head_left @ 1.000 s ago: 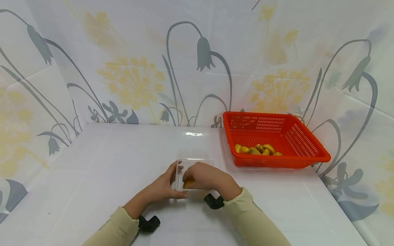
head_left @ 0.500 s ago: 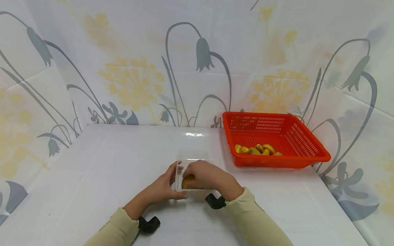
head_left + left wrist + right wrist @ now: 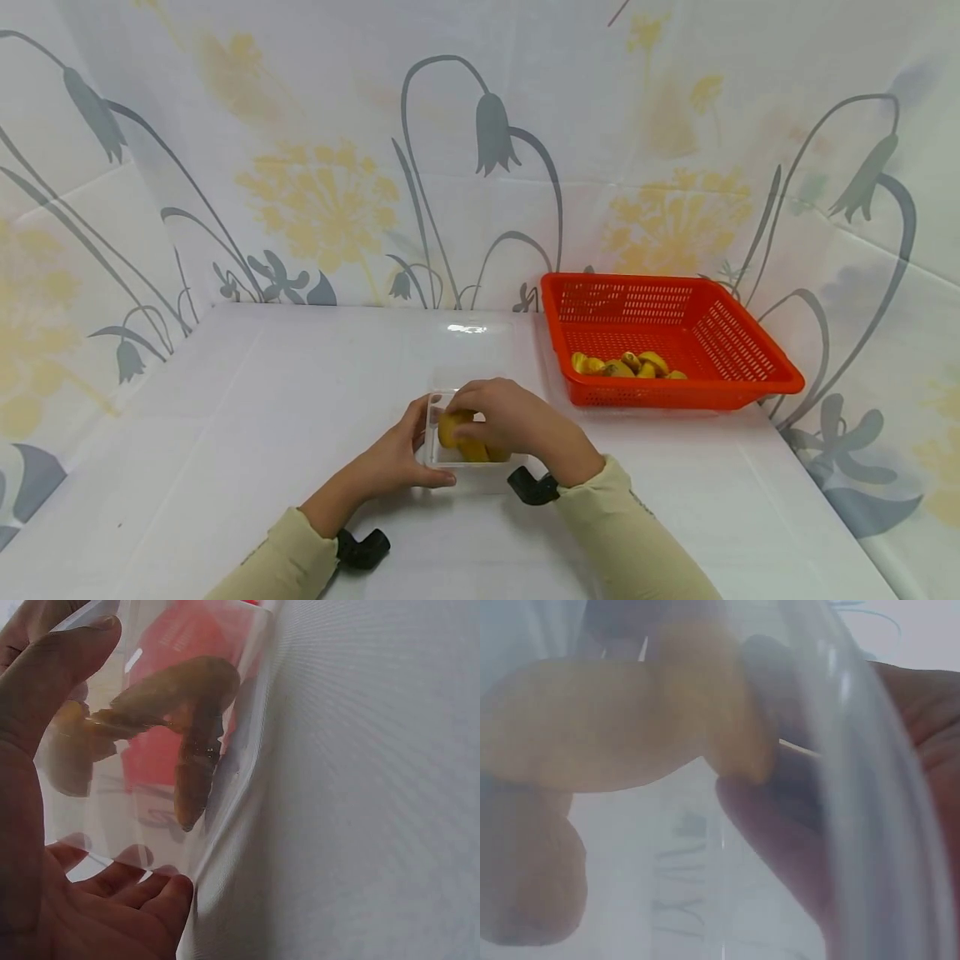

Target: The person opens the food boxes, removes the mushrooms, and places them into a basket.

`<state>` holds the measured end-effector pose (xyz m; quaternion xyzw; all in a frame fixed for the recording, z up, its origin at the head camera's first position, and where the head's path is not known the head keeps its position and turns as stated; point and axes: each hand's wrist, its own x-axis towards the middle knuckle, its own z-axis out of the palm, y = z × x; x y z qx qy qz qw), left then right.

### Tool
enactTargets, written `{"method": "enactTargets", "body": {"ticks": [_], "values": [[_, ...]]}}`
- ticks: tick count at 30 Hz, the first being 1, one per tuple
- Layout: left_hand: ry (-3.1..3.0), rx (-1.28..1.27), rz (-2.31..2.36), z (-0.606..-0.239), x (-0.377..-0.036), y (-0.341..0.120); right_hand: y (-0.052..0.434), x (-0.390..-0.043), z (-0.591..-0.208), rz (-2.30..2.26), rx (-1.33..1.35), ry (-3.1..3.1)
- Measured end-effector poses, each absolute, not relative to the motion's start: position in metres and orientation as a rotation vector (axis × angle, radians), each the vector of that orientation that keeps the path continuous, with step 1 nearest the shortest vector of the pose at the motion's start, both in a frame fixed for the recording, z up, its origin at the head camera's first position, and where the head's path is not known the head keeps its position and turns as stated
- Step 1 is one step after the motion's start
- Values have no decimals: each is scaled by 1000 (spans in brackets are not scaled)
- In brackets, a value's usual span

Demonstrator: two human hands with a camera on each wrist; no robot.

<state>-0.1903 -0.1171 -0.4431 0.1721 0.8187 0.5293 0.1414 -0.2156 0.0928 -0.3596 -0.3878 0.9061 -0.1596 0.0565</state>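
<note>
In the head view a clear plastic box (image 3: 480, 464) stands at the middle of the table. My left hand (image 3: 397, 454) grips its left side, thumb at the front and fingers behind. My right hand (image 3: 517, 421) reaches over the box and pinches a small yellow banana (image 3: 452, 427) at the box's left end. More small bananas (image 3: 474, 451) lie beneath that hand, partly hidden by it. Through the box wall in the left wrist view, several bananas (image 3: 196, 772) show. The right wrist view, hazy through plastic, has the thumb (image 3: 769, 840) against a banana's end (image 3: 739, 727).
To the right at the back stands a red perforated basket (image 3: 682, 392) with several small bananas (image 3: 618, 368) along its front left. A clear lid (image 3: 468, 354), hard to make out, appears to lie behind the box. Flower-printed cloth (image 3: 465, 208) walls the table's back and sides.
The right hand has risen a little, and a banana under it has come into clearer view at the box's left end. The left hand keeps its hold on the box.
</note>
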Motion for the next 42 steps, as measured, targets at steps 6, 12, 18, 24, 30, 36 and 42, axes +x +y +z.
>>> {"method": "enactTargets", "body": {"ticks": [6, 12, 18, 24, 30, 36, 42], "values": [[2341, 487, 1543, -443, -189, -117, 99, -213, -353, -561, -1217, 2783], [2345, 487, 1526, -443, -190, -117, 106, -214, -349, -589, -1255, 2846], [2343, 504, 1515, -442, -190, -118, 111, -215, -346, -681, -1310, 2905], [2356, 492, 1495, -442, -190, -118, 117, -214, -342, -700, -1287, 2988], [2363, 492, 1481, -444, -190, -118, 126, -215, -339, -767, -1305, 3064], [2362, 508, 1480, -445, -191, -119, 139, -220, -337, -865, -1350, 3154], [2363, 517, 1476, -444, -190, -118, 154, -225, -333, -952, -1287, 3227]]}}
